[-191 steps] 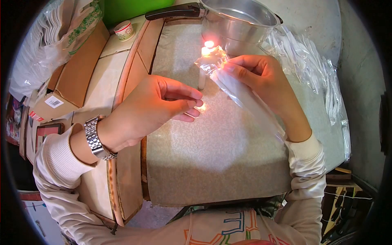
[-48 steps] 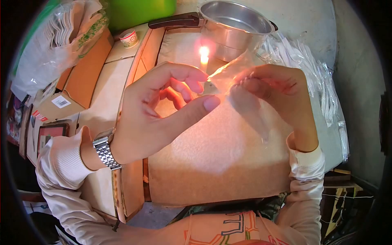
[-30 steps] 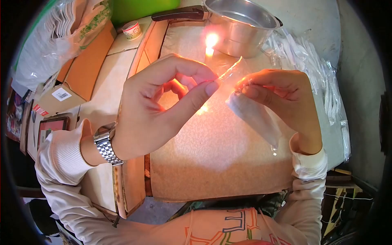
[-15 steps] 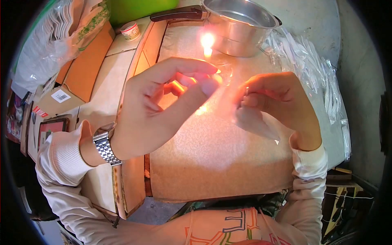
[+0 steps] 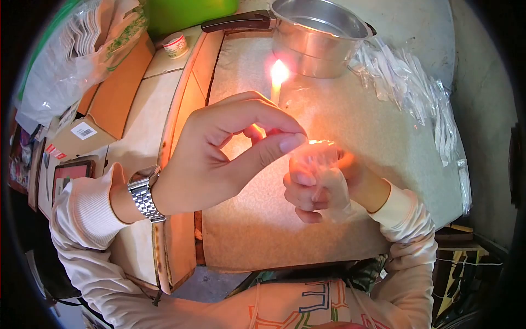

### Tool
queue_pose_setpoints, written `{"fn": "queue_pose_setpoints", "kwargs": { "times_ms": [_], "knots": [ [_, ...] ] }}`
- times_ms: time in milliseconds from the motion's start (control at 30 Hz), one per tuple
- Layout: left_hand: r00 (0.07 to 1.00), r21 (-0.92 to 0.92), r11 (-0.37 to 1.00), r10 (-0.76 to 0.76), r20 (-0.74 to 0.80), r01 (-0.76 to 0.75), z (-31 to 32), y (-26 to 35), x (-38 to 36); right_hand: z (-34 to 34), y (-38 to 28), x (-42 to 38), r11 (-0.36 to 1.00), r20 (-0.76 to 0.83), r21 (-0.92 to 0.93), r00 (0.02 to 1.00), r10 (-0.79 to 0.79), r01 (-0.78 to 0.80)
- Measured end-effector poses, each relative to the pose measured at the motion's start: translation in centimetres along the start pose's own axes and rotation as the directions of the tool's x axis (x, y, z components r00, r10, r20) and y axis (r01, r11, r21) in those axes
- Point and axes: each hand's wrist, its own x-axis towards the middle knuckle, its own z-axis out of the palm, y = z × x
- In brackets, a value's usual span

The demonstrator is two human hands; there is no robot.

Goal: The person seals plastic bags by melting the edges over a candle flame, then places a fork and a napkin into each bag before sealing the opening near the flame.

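A lit candle (image 5: 276, 90) stands upright on the board, behind my hands. My left hand (image 5: 241, 151), with a metal watch (image 5: 144, 198) at the wrist, is raised in front of it, thumb and forefinger pinched together; whatever is between the tips is too small to name. Just to its right, my right hand (image 5: 320, 183) has its fingers curled round a thin clear plastic piece (image 5: 341, 194), partly blurred. The two hands are close together at the left fingertips.
Behind the candle is a metal pot (image 5: 323, 46) with a dark handle. Clear plastic packets (image 5: 405, 90) lie along the right side. At the left are a cardboard box (image 5: 112, 104), a plastic bag (image 5: 66, 66), a small cup (image 5: 175, 45) and a phone-like device (image 5: 71, 171).
My right hand has moved left and down and turned, bringing the plastic with it. My left hand has shifted slightly right and down, showing more of the candle.
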Motion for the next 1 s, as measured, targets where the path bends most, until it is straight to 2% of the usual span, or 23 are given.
{"fn": "queue_pose_setpoints", "kwargs": {
  "times_ms": [133, 233, 367, 467, 567, 667, 700, 767, 900, 1000],
  "knots": [
    [0.999, 0.018, 0.999, 0.044, 0.024, -0.045, 0.1, -0.1, 0.0, 0.0, -0.1, -0.2, 1.000, -0.028, 0.019, 1.000, 0.008, -0.007],
    [0.992, 0.082, 0.990, 0.121, -0.031, -0.118, 0.3, -0.6, 0.1, -0.1, -0.1, -0.2, 1.000, -0.033, 0.019, 0.999, 0.015, -0.014],
    [0.994, 0.023, 0.995, 0.094, -0.059, -0.093, 0.5, -0.9, 0.0, -0.4, -0.2, 0.0, 1.000, 0.018, -0.002, 1.000, 0.023, -0.023],
    [0.993, 0.054, 0.995, 0.086, -0.083, -0.082, 0.6, -0.8, 0.0, 0.8, -1.4, -0.1, 0.995, -0.135, -0.075, 0.989, 0.060, -0.071],
    [0.991, 0.110, 0.992, 0.073, -0.116, -0.060, 0.5, -0.8, -0.1, 3.0, -2.0, 0.4, 0.983, -0.412, -0.136, 0.909, 0.059, -0.126],
    [0.989, 0.104, 0.995, 0.016, -0.148, -0.001, 0.8, -0.8, -0.2, 2.0, -2.0, -0.5, 0.844, -0.335, -0.525, 0.938, -0.090, -0.107],
    [0.989, 0.100, 0.995, 0.007, -0.147, 0.008, 0.8, -0.9, -0.3, 1.8, -1.9, -0.7, 0.747, -0.322, -0.658, 0.932, -0.168, -0.092],
    [0.989, 0.091, 0.996, -0.006, -0.145, 0.019, 0.9, -0.9, -0.3, 2.0, -0.5, -1.1, 0.424, -0.266, -0.903, 0.869, -0.416, -0.073],
    [0.988, 0.075, 0.996, -0.035, -0.152, 0.047, 0.9, -0.6, -0.3, 4.2, 0.1, -0.6, 0.488, -0.436, -0.859, 0.719, -0.542, -0.153],
    [0.984, 0.048, 0.997, -0.058, -0.167, 0.067, 1.0, -0.6, -0.3, 4.2, 0.2, -1.0, 0.391, -0.389, -0.903, 0.727, -0.566, -0.179]
  ]
}}
